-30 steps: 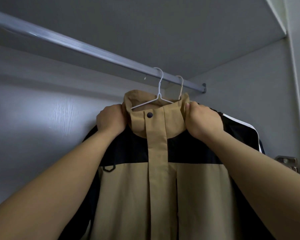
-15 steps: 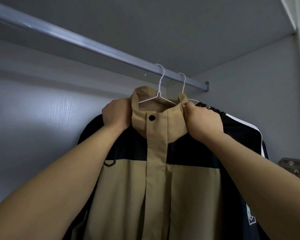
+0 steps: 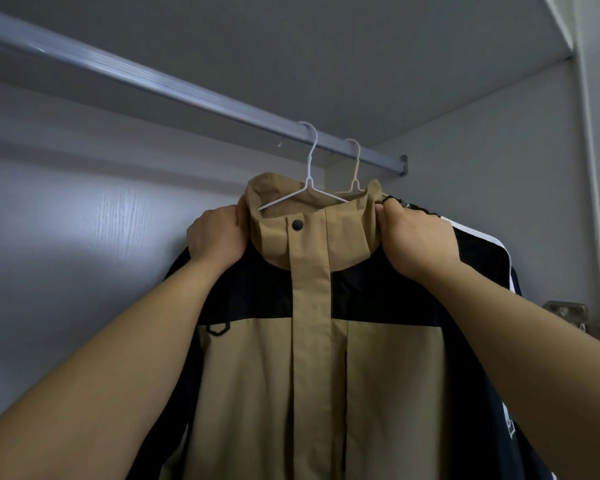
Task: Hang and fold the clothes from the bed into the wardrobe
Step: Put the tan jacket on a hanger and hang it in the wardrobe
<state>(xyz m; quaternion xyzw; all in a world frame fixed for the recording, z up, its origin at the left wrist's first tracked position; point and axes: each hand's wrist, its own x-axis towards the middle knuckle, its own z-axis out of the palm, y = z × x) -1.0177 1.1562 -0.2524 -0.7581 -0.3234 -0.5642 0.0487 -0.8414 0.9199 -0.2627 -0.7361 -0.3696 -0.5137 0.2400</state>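
A tan and black hooded jacket hangs in front of me on a white wire hanger. The hanger's hook sits over the silver wardrobe rail. My left hand grips the left side of the tan collar. On the right side of the collar my right hand is closed, near a black cord at the hood edge. Behind it, a second, beige hanger carries a black garment with a white stripe.
The wardrobe's grey back wall lies to the left, its side wall to the right, a shelf underside above the rail. A metal door hinge sticks out at the right edge. Bare rail runs off to the left.
The jacket and both hands sit slightly further right and lower in view than a second ago. The collar has been tugged straighter on the hanger.
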